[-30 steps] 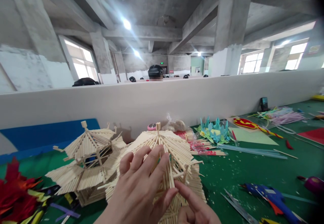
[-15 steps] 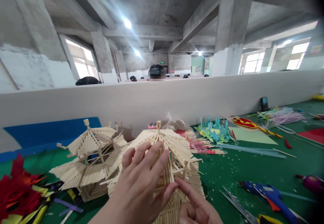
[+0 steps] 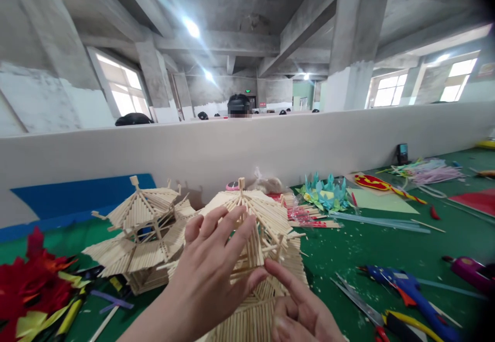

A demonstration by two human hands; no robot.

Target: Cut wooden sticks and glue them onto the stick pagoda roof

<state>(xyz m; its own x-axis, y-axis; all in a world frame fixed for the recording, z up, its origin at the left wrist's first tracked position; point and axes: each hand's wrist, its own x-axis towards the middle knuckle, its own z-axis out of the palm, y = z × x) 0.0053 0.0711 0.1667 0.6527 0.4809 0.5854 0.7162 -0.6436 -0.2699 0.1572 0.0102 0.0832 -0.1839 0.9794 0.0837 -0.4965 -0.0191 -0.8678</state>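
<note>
Head view: nearer stick house (image 3: 247, 321) toward desk's (image 3: 328, 264) near edge; I judge it light, stiff, fragile, best held by lower tier. Left hand (image 3: 204, 270) over roof (image 3: 269, 212), fingers apart; right hand's (image 3: 303, 306) forefinger extended, clear of thumb.

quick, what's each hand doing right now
left hand: fingers spread, resting on the roof of the stick model
right hand: index finger out, its tip at the roof's lower edge, other fingers curled
</note>
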